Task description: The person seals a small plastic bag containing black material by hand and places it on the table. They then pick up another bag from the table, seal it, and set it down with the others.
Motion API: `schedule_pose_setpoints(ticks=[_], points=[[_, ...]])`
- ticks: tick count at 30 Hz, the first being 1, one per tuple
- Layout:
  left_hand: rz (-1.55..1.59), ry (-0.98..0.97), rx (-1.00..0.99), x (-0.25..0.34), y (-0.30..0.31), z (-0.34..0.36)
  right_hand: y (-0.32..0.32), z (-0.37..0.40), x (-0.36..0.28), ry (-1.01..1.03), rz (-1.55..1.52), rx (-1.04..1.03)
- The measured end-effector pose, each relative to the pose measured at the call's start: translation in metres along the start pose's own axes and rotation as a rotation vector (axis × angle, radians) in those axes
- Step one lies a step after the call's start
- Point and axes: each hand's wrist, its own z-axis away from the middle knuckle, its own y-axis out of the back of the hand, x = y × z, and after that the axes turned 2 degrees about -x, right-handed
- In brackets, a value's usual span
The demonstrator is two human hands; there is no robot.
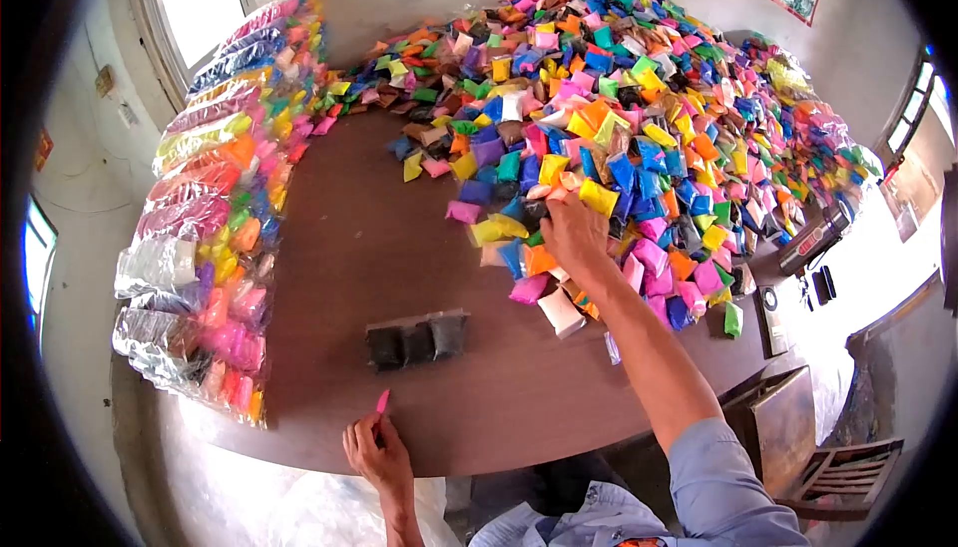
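Observation:
My left hand (379, 455) is at the table's near edge, its fingers closed around a small pink pointed piece (383, 401) that sticks up from them. Just beyond it lies a clear plastic strip with black packets (417, 341) side by side. My right hand (576, 236) reaches forward into a big heap of small coloured packets (639, 138). Its fingers are bent down and drawn together among the packets; whatever they grip is hidden. A yellow packet (599, 198) lies right beside those fingers, and a white packet (562, 314) sits closer to me.
Stacked clear bags of coloured packets (200, 198) line the left side of the brown table (339, 228). On the right are a dark cylindrical flask (816, 238) and a flat device (771, 321) near the table edge. A wooden chair (843, 477) stands beyond, at lower right.

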Motion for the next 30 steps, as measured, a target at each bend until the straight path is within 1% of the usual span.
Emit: schedule_pose_setpoints(ticks=[1, 2, 4, 5, 6, 8, 9, 10, 12, 14, 15, 16, 17, 18, 20, 22, 24, 25, 26, 28, 29, 30], points=[[-0.004, 0.003, -0.003, -0.001, 0.0, 0.001, 0.003, 0.004, 0.001, 0.006, -0.007, 0.073], [-0.005, -0.009, 0.004, -0.001, 0.0, 0.0, 0.008, 0.009, 0.004, 0.001, -0.007, 0.067], [0.0, -0.023, 0.007, -0.001, -0.002, 0.0, 0.032, 0.017, 0.006, -0.034, -0.157, 0.111], [-0.013, -0.02, 0.01, -0.001, -0.002, 0.0, 0.039, 0.023, 0.01, -0.003, -0.198, 0.236], [-0.027, -0.019, 0.014, -0.001, -0.001, 0.0, 0.049, 0.032, 0.012, -0.009, -0.196, 0.239], [-0.026, -0.039, 0.038, 0.003, -0.002, -0.001, 0.08, 0.056, 0.015, -0.171, -0.483, 0.196], [-0.028, -0.056, 0.064, 0.004, -0.001, -0.001, 0.098, 0.071, 0.016, -0.195, -0.576, 0.109], [-0.027, -0.066, 0.058, 0.003, -0.001, -0.002, 0.1, 0.091, 0.019, -0.205, -0.577, 0.114], [-0.016, -0.074, 0.073, 0.002, -0.002, -0.002, 0.101, 0.142, 0.02, -0.243, -0.818, -0.038], [-0.022, -0.095, 0.068, 0.002, -0.003, -0.002, 0.11, 0.197, 0.008, -0.209, -0.751, -0.069], [-0.031, -0.112, 0.07, 0.001, -0.002, -0.003, 0.106, 0.223, 0.005, -0.227, -0.762, -0.073], [-0.045, -0.125, 0.054, 0.001, -0.001, -0.004, 0.099, 0.248, 0.004, -0.222, -0.7, -0.07], [-0.03, -0.105, 0.048, 0.001, -0.001, -0.005, 0.094, 0.267, 0.003, -0.217, -0.636, -0.067], [-0.016, -0.083, 0.043, -0.001, -0.001, -0.003, 0.092, 0.281, 0.002, -0.239, -0.647, -0.071], [-0.037, -0.092, 0.022, -0.003, 0.001, -0.003, 0.09, 0.301, 0.0, -0.291, -0.671, 0.086], [0.103, 0.043, -0.066, 0.018, 0.004, 0.002, 0.092, 0.309, 0.001, -0.34, -0.67, 0.095], [0.262, -0.097, -0.111, 0.056, -0.004, 0.022, 0.091, 0.31, 0.004, -0.339, -0.69, 0.116], [0.286, -0.135, -0.208, 0.082, -0.004, 0.033, 0.091, 0.31, 0.004, -0.347, -0.692, 0.115], [0.31, -0.171, -0.302, 0.11, -0.005, 0.043, 0.09, 0.31, 0.005, -0.317, -0.689, 0.135], [0.466, -0.178, -0.405, 0.161, -0.013, 0.061, 0.088, 0.311, 0.004, -0.289, -0.687, 0.155], [0.467, -0.179, -0.407, 0.174, -0.023, 0.068, 0.087, 0.312, 0.005, -0.286, -0.68, 0.161], [0.491, -0.247, -0.418, 0.182, -0.036, 0.075, 0.086, 0.312, 0.007, -0.283, -0.672, 0.167]])
